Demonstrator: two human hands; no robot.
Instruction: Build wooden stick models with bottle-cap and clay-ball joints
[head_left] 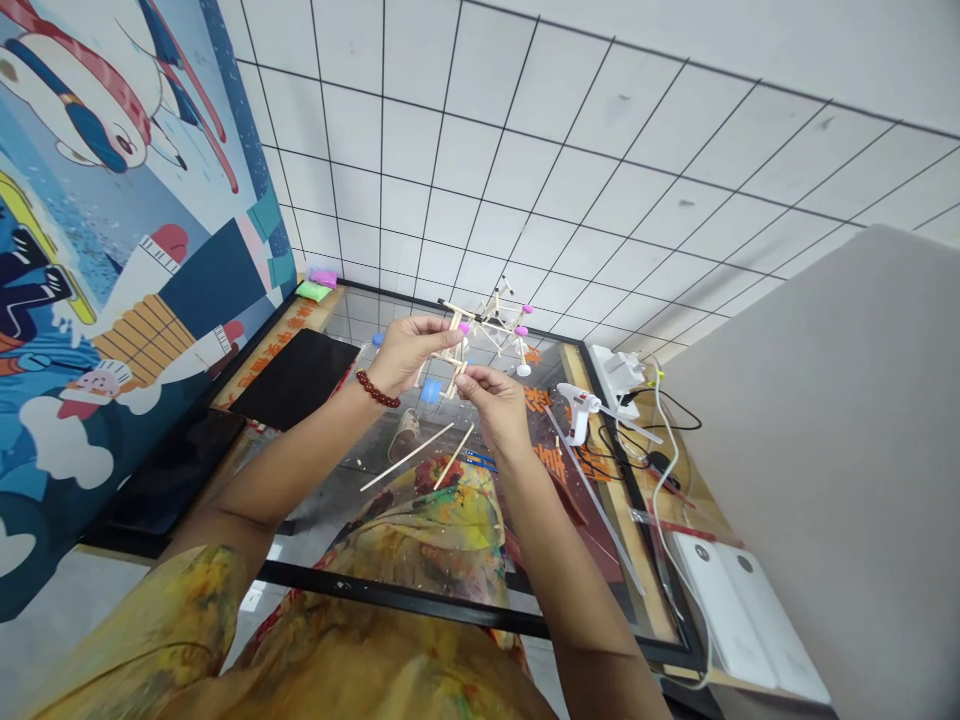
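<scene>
Above the glass tabletop, a small frame of wooden sticks (454, 366) is held between my two hands. My left hand (415, 350), with a beaded bracelet at the wrist, pinches its upper left part near a pink piece. The thumb and fingers of my right hand (495, 398) close on its lower right end. Just behind stands another stick structure (499, 325) with pink and white round pieces and dark stick tips; whether it joins the held frame I cannot tell. Two loose wooden sticks (407, 457) lie on the glass nearer my body.
On the right lie a white glue gun (579, 412), a long clear stick (600, 505), a power strip (621, 372) with cables and white boxes (724, 610). A black sheet (296, 378) rests at the left, with coloured packets (316, 290) behind it. A tiled wall rises beyond.
</scene>
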